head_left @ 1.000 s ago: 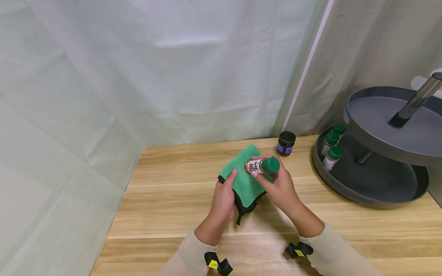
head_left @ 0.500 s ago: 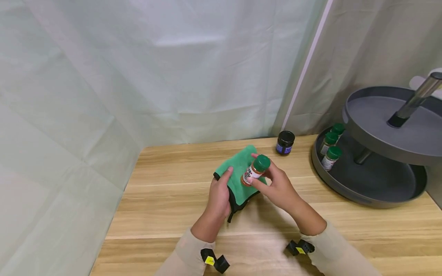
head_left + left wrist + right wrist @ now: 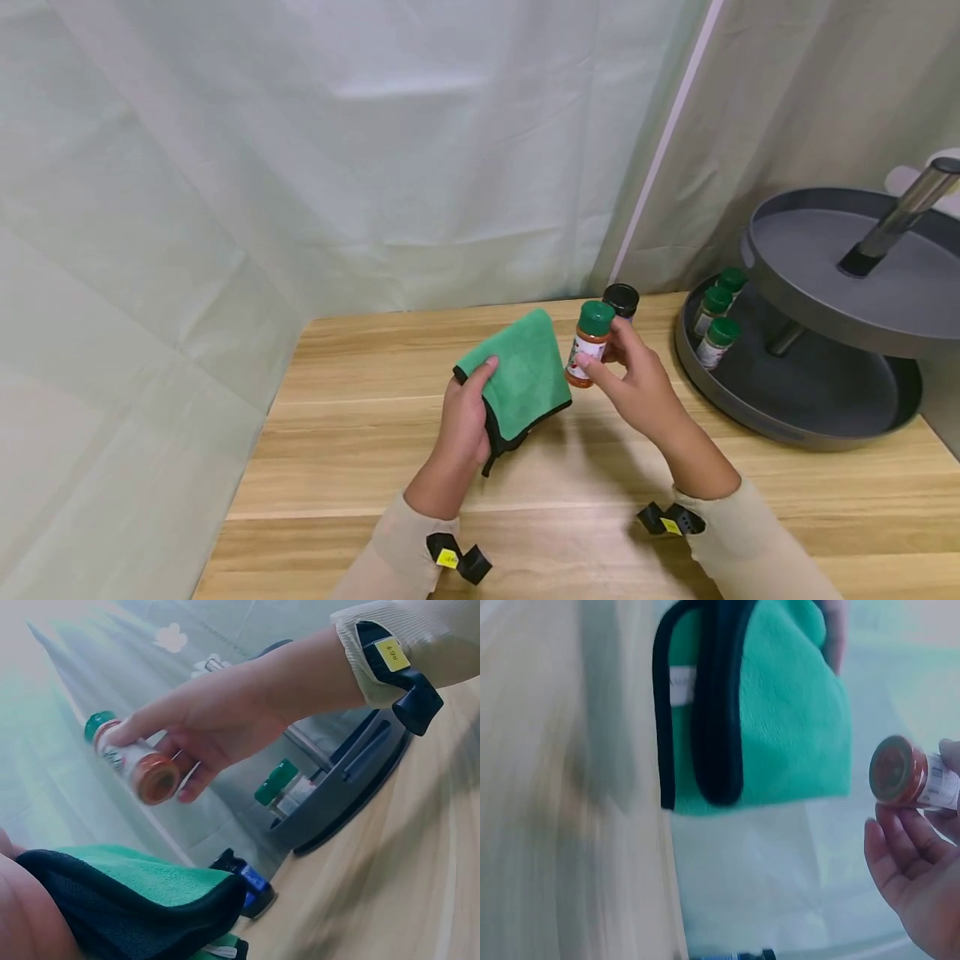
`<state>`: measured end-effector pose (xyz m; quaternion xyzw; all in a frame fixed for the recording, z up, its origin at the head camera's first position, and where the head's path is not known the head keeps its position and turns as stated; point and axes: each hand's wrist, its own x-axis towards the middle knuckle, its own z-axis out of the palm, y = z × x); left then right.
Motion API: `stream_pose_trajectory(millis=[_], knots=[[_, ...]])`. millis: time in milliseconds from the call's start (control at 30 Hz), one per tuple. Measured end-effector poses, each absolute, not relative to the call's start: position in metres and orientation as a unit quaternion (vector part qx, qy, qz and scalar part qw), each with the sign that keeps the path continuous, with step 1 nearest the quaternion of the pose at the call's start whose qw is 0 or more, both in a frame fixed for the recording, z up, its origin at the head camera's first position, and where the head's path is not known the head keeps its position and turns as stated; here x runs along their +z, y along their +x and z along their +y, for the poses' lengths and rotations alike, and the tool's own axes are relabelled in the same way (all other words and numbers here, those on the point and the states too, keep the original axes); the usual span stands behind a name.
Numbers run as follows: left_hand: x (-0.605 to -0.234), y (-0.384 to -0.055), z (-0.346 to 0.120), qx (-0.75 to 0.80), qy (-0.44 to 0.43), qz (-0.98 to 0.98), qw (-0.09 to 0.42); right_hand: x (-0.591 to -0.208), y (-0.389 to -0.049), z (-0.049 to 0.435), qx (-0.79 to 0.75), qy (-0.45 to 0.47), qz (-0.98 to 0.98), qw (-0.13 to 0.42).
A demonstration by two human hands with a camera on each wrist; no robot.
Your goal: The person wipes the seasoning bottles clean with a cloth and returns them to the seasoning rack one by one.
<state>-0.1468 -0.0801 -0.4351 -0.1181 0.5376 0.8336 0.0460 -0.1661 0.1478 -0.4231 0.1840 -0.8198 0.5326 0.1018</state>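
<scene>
In the head view my right hand point(image 3: 637, 383) grips a spice bottle point(image 3: 588, 346) with a green cap, white label and orange-red contents, held nearly upright above the table. My left hand point(image 3: 463, 417) pinches a folded green cloth point(image 3: 525, 375) with black edging, thumb on top. Bottle and cloth are apart. The left wrist view shows the spice bottle point(image 3: 135, 757) tilted, its base toward the camera. In the right wrist view the green cloth point(image 3: 787, 712) hangs beside the bottle point(image 3: 900, 772), and a small white tag shows on it.
A black-lidded jar point(image 3: 621, 300) stands at the table's back, partly hidden by the bottle and right hand. To the right is a two-tier grey round rack point(image 3: 802, 433); several green-capped bottles point(image 3: 718, 333) stand in its lower tray. A pale curtain point(image 3: 450, 167) hangs behind the wooden table point(image 3: 337, 467).
The right hand has lifted the spice bottle off the cloth and carried it right, turning it more upright. The left hand has shifted slightly left with the cloth.
</scene>
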Motion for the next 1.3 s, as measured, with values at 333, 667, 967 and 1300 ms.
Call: stream_pose_trajectory(millis=[333,667,967,1300], knots=[[-0.433,-0.149,-0.089,0.833,-0.127,0.538,0.019,-0.418,-0.166,0.183,0.48,0.15,-0.849,0.162],[-0.431,-0.149,-0.094,0.834,-0.131,0.535,0.007,-0.423,-0.163,0.221,0.424,0.13,-0.872,0.206],[-0.432,-0.151,-0.092,0.831,-0.133,0.54,0.003,-0.436,-0.161,0.258,0.391,0.125,-0.876,0.253],[-0.432,-0.151,-0.093,0.829,-0.127,0.545,0.005,-0.446,-0.151,0.289,0.378,0.066,-0.886,0.259]])
